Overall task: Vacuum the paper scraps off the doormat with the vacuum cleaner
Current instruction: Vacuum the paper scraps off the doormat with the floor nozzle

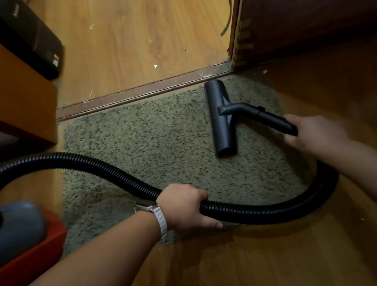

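A shaggy olive doormat point(158, 153) lies on the wooden floor against the door threshold. The black vacuum nozzle point(220, 120) rests flat on the mat's far right part. My right hand point(313, 133) grips the black wand tube point(268, 117) just behind the nozzle. My left hand point(187, 209), with a white watch strap on the wrist, grips the black ribbed hose point(268, 214) above the mat's near edge. The hose loops back to the grey and red vacuum body point(7, 239) at the lower left. I see no paper scraps on the mat itself.
A few small white scraps point(155, 66) lie on the floor beyond the threshold strip point(141, 92), one more point(265, 71) by the door corner. A dark wooden door point(313, 27) stands at the upper right. Orange furniture point(11, 99) with a black object point(23, 34) on it fills the left.
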{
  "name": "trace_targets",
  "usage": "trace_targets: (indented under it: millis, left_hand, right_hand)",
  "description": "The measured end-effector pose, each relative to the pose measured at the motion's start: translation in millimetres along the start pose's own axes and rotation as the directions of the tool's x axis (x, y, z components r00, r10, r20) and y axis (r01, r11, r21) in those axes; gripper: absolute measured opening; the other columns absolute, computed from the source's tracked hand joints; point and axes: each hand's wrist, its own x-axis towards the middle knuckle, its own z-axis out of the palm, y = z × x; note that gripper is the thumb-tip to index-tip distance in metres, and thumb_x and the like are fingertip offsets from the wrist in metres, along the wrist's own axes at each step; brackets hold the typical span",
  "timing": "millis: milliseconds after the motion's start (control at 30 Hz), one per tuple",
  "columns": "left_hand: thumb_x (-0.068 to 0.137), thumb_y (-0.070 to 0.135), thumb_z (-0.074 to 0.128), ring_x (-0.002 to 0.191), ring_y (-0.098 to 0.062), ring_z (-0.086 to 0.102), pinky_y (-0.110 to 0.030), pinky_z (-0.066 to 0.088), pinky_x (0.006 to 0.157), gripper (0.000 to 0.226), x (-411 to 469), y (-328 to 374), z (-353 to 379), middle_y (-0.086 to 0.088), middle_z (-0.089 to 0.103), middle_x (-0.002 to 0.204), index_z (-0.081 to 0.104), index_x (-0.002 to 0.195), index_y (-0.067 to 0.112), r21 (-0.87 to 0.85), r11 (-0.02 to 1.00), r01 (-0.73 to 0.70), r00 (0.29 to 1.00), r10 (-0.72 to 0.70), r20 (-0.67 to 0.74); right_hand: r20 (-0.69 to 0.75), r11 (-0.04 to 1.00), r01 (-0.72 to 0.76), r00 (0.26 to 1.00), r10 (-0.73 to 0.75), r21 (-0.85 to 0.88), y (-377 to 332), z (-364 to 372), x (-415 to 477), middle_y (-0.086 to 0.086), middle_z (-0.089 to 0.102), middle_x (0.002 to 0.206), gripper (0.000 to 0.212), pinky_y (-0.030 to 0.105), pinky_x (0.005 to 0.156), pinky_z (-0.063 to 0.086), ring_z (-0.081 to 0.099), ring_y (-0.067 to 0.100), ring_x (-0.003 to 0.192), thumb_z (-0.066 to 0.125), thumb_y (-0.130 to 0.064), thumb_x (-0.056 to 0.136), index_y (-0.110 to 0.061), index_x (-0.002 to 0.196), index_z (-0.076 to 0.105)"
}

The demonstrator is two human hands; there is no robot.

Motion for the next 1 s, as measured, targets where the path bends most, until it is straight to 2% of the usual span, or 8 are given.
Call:
trace_targets:
  millis: [133,267,400,533,633,700,833,1000]
  left_hand:
    - [0.072,0.086,0.051,0.078,-0.019,0.065,-0.032,0.053,0.070,0.065,2,0,-1,0.004,0.065,0.081,0.060,0.091,0.024,0.072,0.997,-0.036,0.999,0.035,0.021]
    - [0.072,0.087,0.049,0.078,-0.020,0.066,-0.031,0.053,0.068,0.068,-12,-1,9,0.003,0.067,0.085,0.061,0.094,0.024,0.159,0.983,-0.094,0.994,0.085,0.065]
    - [0.074,0.087,0.046,0.078,-0.017,0.065,-0.031,0.053,0.070,0.068,-37,-14,18,0.005,0.067,0.086,0.061,0.098,0.025,0.149,0.984,-0.100,0.992,0.088,0.086]
    - [0.075,0.088,0.041,0.080,-0.019,0.065,-0.032,0.050,0.069,0.070,-51,-34,17,0.004,0.066,0.088,0.060,0.096,0.025,0.211,0.972,-0.106,0.994,0.104,0.022]
    - [0.075,0.089,0.041,0.081,-0.020,0.064,-0.032,0.047,0.070,0.069,-61,-55,24,0.005,0.065,0.089,0.060,0.094,0.025,0.205,0.972,-0.110,0.993,0.118,-0.030]
    - [0.072,0.091,0.038,0.082,-0.020,0.064,-0.033,0.048,0.073,0.072,-69,-71,33,0.005,0.065,0.089,0.059,0.093,0.025,0.185,0.977,-0.103,0.993,0.113,-0.041]
    - [0.070,0.092,0.038,0.086,-0.022,0.064,-0.036,0.049,0.079,0.075,-78,-89,51,0.004,0.066,0.090,0.059,0.093,0.024,0.191,0.979,-0.074,0.996,0.081,-0.029]
    - [0.074,0.087,0.045,0.095,-0.023,0.062,-0.038,0.047,0.088,0.070,-80,-86,62,0.001,0.066,0.100,0.060,0.101,0.023,0.185,0.978,-0.094,0.995,0.087,0.045]
  right_hand:
    - [-0.043,0.972,0.192,0.979,-0.199,-0.135,-27,7,-11,-0.005,0.053,0.084,0.045,0.033,0.055,0.055,0.055,0.013,0.067,0.053,-0.042,0.096,-0.035,0.138,0.040]
    - [0.044,0.913,0.357,0.934,-0.355,-0.197,-59,23,-29,-0.001,0.057,0.095,0.046,0.032,0.059,0.052,0.059,0.019,0.076,0.050,-0.045,0.096,-0.035,0.140,0.038]
    - [0.081,0.928,0.356,0.934,-0.349,-0.112,-67,27,-38,0.000,0.057,0.095,0.047,0.037,0.063,0.056,0.059,0.019,0.074,0.051,-0.041,0.097,-0.033,0.142,0.038]
    - [0.060,0.944,0.325,0.945,-0.321,-0.055,-73,23,-41,-0.001,0.059,0.098,0.052,0.034,0.061,0.054,0.059,0.018,0.077,0.052,-0.041,0.098,-0.032,0.146,0.036]
    - [0.042,0.948,0.317,0.948,-0.316,-0.026,-89,26,-43,-0.002,0.059,0.099,0.050,0.033,0.061,0.054,0.059,0.018,0.079,0.053,-0.042,0.096,-0.033,0.143,0.038]
    - [0.053,0.947,0.321,0.945,-0.321,0.010,-102,32,-43,-0.003,0.060,0.098,0.045,0.036,0.066,0.056,0.060,0.018,0.081,0.055,-0.042,0.094,-0.032,0.137,0.044]
    - [0.116,0.946,0.316,0.939,-0.323,0.072,-117,52,-42,-0.001,0.062,0.099,0.045,0.037,0.070,0.056,0.061,0.020,0.083,0.056,-0.044,0.094,-0.028,0.135,0.047]
    - [0.207,0.954,0.271,0.933,-0.293,0.129,-114,66,-45,0.001,0.062,0.107,0.055,0.038,0.076,0.055,0.062,0.019,0.088,0.057,-0.045,0.095,-0.026,0.144,0.038]
